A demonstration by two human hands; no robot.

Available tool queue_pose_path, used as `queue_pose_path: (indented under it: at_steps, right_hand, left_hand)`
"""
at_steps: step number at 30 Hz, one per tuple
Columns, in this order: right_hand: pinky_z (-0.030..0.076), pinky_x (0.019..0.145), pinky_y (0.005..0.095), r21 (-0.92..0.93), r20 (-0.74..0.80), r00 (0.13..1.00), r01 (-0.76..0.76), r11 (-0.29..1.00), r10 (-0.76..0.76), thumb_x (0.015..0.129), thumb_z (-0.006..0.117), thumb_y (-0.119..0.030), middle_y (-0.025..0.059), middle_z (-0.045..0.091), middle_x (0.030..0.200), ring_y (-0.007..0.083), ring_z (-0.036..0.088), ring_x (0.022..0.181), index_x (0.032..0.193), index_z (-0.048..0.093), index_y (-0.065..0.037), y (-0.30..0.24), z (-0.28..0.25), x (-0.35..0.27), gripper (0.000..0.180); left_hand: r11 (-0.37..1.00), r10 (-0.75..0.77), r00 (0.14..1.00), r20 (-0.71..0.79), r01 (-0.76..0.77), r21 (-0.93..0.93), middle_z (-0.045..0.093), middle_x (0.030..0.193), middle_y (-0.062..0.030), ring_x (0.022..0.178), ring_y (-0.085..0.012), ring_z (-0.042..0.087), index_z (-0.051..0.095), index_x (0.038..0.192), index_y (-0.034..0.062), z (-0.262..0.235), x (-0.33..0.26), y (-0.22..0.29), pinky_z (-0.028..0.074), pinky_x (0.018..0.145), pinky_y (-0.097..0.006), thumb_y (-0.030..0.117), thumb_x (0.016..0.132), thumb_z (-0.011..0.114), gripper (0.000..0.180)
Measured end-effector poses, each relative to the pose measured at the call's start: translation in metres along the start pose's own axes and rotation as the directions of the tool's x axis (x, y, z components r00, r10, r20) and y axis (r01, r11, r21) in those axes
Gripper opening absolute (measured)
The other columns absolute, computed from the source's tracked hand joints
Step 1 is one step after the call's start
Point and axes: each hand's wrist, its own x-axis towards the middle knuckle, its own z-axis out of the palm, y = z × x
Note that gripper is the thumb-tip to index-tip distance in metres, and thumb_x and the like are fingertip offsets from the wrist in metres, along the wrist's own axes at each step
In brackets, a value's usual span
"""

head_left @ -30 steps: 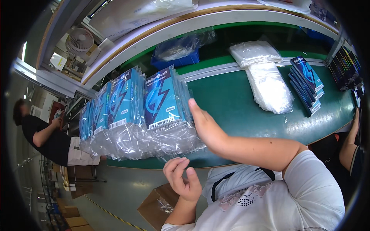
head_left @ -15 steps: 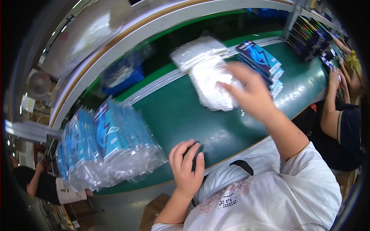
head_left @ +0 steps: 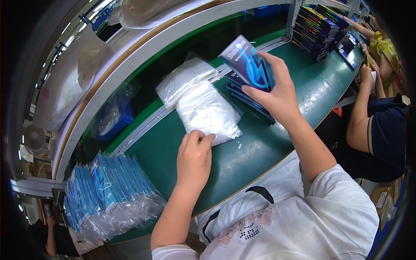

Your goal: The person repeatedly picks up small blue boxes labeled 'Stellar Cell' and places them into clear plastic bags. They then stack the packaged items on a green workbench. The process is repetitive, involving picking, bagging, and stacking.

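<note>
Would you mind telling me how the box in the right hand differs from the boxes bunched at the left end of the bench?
The lifted box is bare and single, held tilted above the bench in the right hand. The bagged boxes are many, each in a clear bag, standing packed in a row on the green bench. All are blue and flat.

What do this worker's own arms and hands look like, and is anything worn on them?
Both forearms are bare, with no gloves, watch or rings that show on the left hand or the right hand. The fingers are uncovered, with short nails. Short white fabric sleeves of a T-shirt cover the upper arms, and a dark strap crosses the white chest.
</note>
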Motion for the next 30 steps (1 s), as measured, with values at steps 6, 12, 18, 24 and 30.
queue_pose_path:
  at_steps: [6,12,18,24,30]
  right_hand:
    - [0.049,0.076,0.0229,0.620,0.778,0.602,-0.781,-0.068,0.182,0.088,0.061,-0.045,0.0052,0.060,0.093,0.0107,0.059,0.079,0.123,0.049,-0.001,-0.001,-0.038,-0.033,0.057]
    - [0.053,0.080,0.0281,0.360,0.933,0.350,-0.905,-0.228,0.087,0.088,0.063,-0.012,0.0114,0.063,0.108,0.0139,0.064,0.094,0.122,0.047,0.004,-0.014,-0.032,-0.078,0.041]
    - [0.053,0.086,0.0309,0.252,0.964,0.265,-0.909,-0.332,0.006,0.083,0.065,-0.002,0.0184,0.059,0.119,0.0197,0.065,0.099,0.139,0.029,0.009,-0.024,0.004,-0.093,0.068]
    - [0.054,0.083,0.0294,0.339,0.938,0.313,-0.919,-0.204,0.147,0.084,0.063,-0.002,0.0167,0.060,0.117,0.0178,0.065,0.098,0.135,0.036,0.010,-0.024,0.003,-0.082,0.059]
    - [0.049,0.089,0.0280,0.466,0.825,0.472,-0.879,0.098,0.312,0.088,0.060,-0.005,0.0120,0.061,0.116,0.0141,0.061,0.100,0.132,0.043,0.005,-0.035,0.009,-0.092,0.049]
  left_hand:
    - [0.958,-0.197,0.980,-0.016,0.190,-0.214,0.054,0.087,-0.0094,0.076,-0.0195,0.058,0.066,0.099,-0.0010,-0.002,0.003,0.011,0.048,0.069,-0.030,-0.001,0.085,0.062,0.014]
    - [0.908,-0.291,0.956,-0.039,0.263,-0.326,0.058,0.095,-0.0098,0.080,-0.0164,0.058,0.069,0.091,-0.0017,-0.005,-0.001,0.007,0.048,0.067,-0.027,0.004,0.082,0.068,0.010]
    - [0.834,-0.465,0.882,-0.079,0.406,-0.373,0.055,0.101,-0.0051,0.083,-0.0128,0.056,0.070,0.087,0.0007,-0.006,-0.005,0.017,0.046,0.070,-0.023,0.001,0.078,0.071,0.009]
    - [0.427,-0.684,0.729,0.030,0.433,-0.794,0.059,0.087,-0.0043,0.074,-0.0093,0.059,0.065,0.090,-0.0046,-0.001,-0.015,0.009,0.049,0.067,-0.021,-0.003,0.083,0.066,0.007]
    - [0.605,-0.643,0.755,-0.129,0.397,-0.691,0.065,0.086,-0.0083,0.075,-0.0132,0.063,0.066,0.090,-0.0037,0.000,-0.023,0.010,0.051,0.068,-0.024,-0.005,0.082,0.064,0.008]
